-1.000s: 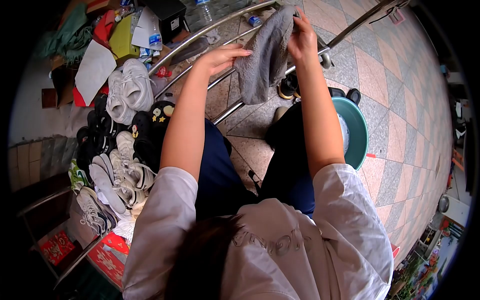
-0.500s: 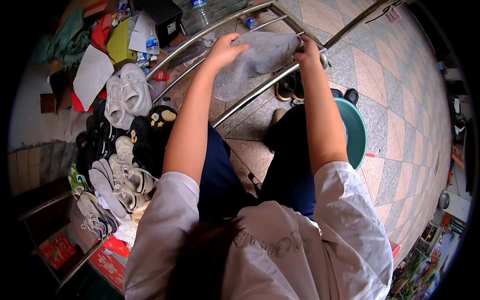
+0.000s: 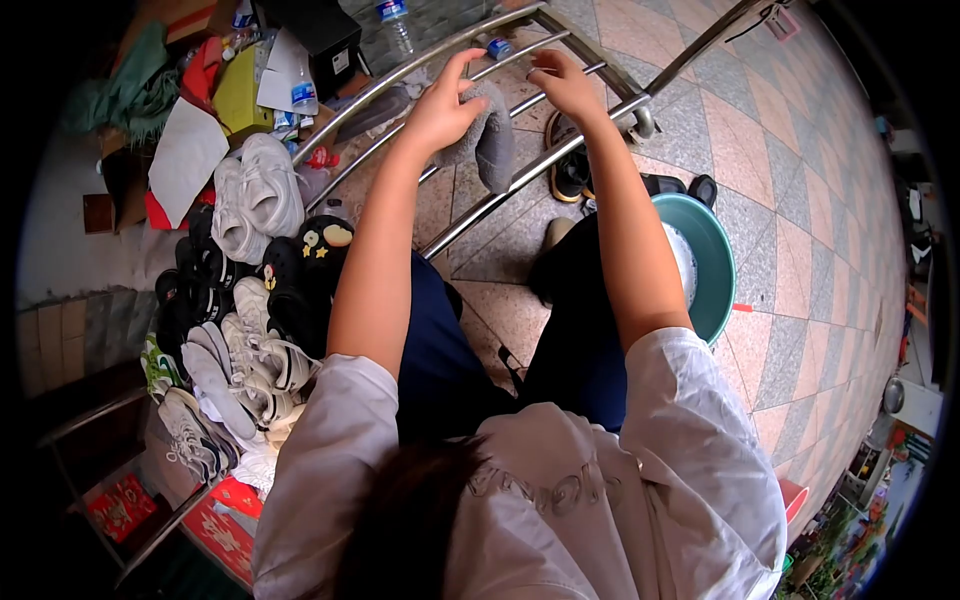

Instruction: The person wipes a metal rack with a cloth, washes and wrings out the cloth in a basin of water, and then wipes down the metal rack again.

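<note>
A small grey cloth is bent over double, its two ends pointing down, above the bars of a metal rack. My left hand is at its left side, thumb against or just over the cloth and index finger spread away. Whether the cloth rests on a bar or hangs from hidden fingers, I cannot tell. To the right, my right hand is apart from the cloth, its fingers loosely bent and nothing visible in them. The metal rack lies under both hands.
White sneakers and black clogs are among several shoes heaped at left. A teal basin stands by my right leg. Behind the rack are a plastic bottle and a black box. Tiled floor stretches right.
The cloth was spread wide between both hands; now it is folded and narrow beside my left hand. My right hand has let go and moved left and up.
</note>
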Demonstrator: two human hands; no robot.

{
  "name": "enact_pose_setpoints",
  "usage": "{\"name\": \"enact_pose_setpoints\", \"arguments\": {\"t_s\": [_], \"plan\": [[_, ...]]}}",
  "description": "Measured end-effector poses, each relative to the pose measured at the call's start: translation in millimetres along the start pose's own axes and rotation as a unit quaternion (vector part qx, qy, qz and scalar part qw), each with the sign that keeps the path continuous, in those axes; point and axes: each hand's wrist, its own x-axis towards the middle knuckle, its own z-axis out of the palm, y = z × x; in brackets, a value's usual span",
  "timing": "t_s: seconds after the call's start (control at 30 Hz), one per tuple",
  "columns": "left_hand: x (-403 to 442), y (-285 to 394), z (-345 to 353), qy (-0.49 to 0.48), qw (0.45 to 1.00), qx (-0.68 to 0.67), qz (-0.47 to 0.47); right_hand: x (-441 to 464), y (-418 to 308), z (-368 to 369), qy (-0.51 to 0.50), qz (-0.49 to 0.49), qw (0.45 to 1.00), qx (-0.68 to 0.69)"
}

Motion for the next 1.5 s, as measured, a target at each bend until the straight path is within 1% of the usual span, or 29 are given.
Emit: {"name": "enact_pose_setpoints", "arguments": {"t_s": [0.03,0.07,0.1,0.13,0.17,0.27,0.3,0.37,0.47,0.53,0.57,0.67,0.7,0.8,0.83,0.93,1.0,1.03,1.07,1.1,1.17,1.2,1.27,1.3,1.33,1.37,1.4,1.43,1.5], "plan": [[3,-6,4,0.022,0.999,0.014,0.025,-4,-12,5,-0.119,-0.067,0.980,0.143],[6,-12,7,0.045,0.997,0.027,0.049,-15,-22,14,-0.179,-0.058,0.958,0.215],[8,-15,5,0.035,0.999,0.010,0.034,-22,-22,22,-0.172,-0.090,0.976,0.102],[9,-17,3,0.023,1.000,-0.009,0.019,-26,-19,30,-0.163,-0.121,0.979,-0.012],[10,-20,0,0.011,1.000,-0.027,0.004,-26,-16,38,-0.170,-0.124,0.978,-0.011],[8,-11,-11,-0.027,0.989,-0.135,0.050,-17,-11,47,-0.174,-0.130,0.976,-0.011],[7,-11,-14,-0.012,0.986,-0.156,0.064,-14,-12,48,-0.169,-0.126,0.978,-0.010],[6,-14,-22,0.004,0.986,-0.151,0.069,-10,-11,45,-0.160,-0.121,0.979,-0.034],[5,-22,-32,0.042,0.987,-0.143,0.062,-6,-7,35,-0.196,-0.082,0.973,-0.095],[5,-27,-36,0.064,0.987,-0.132,0.068,-5,-11,32,-0.194,-0.071,0.977,-0.054],[6,-31,-40,0.070,0.988,-0.121,0.066,-4,-13,29,-0.191,-0.065,0.979,-0.033],[9,-39,-46,0.103,0.992,0.013,0.076,-8,-25,24,-0.189,0.029,0.979,0.068],[10,-39,-45,0.112,0.991,0.021,0.065,-11,-28,24,-0.178,0.019,0.982,0.064],[9,-36,-29,0.211,0.971,0.115,0.007,-18,-33,28,-0.135,0.022,0.985,0.104],[9,-33,-27,0.211,0.963,0.157,-0.054,-19,-34,28,-0.144,0.047,0.978,0.140],[9,-35,-21,0.245,0.948,0.195,-0.061,-19,-36,24,-0.155,0.124,0.950,0.242],[9,-41,-17,0.128,0.986,0.088,-0.061,-18,-38,22,-0.146,0.172,0.927,0.301],[7,-45,-11,0.059,0.996,0.029,-0.056,-19,-39,20,-0.127,0.142,0.930,0.315],[7,-49,-6,-0.012,0.998,-0.029,-0.051,-19,-40,17,-0.157,0.125,0.927,0.318],[0,-40,-5,-0.060,0.997,-0.029,-0.033,-19,-41,13,-0.188,0.108,0.922,0.321],[-2,-23,-7,-0.097,0.991,-0.085,-0.045,-11,-26,8,-0.266,0.054,0.902,0.335],[-2,-19,-7,-0.116,0.986,-0.112,-0.050,-7,-22,7,-0.262,0.055,0.906,0.328],[3,-20,-6,-0.152,0.971,-0.126,-0.134,-2,-13,5,-0.252,0.058,0.914,0.314],[5,-22,-5,-0.164,0.963,-0.133,-0.167,-2,-14,4,-0.235,0.083,0.920,0.302],[7,-23,-3,-0.175,0.954,-0.141,-0.199,-4,-15,5,-0.175,0.061,0.961,0.207],[8,-24,-1,-0.149,0.955,-0.148,-0.211,-6,-17,5,-0.114,0.036,0.987,0.107],[8,-28,3,-0.121,0.954,-0.156,-0.224,-7,-19,7,-0.053,0.010,0.999,0.006],[7,-32,6,-0.094,0.953,-0.164,-0.238,-11,-19,11,0.097,-0.033,0.993,-0.057],[12,-53,7,-0.016,0.941,-0.162,-0.298,-23,-25,20,0.155,0.018,0.985,-0.077]]}}
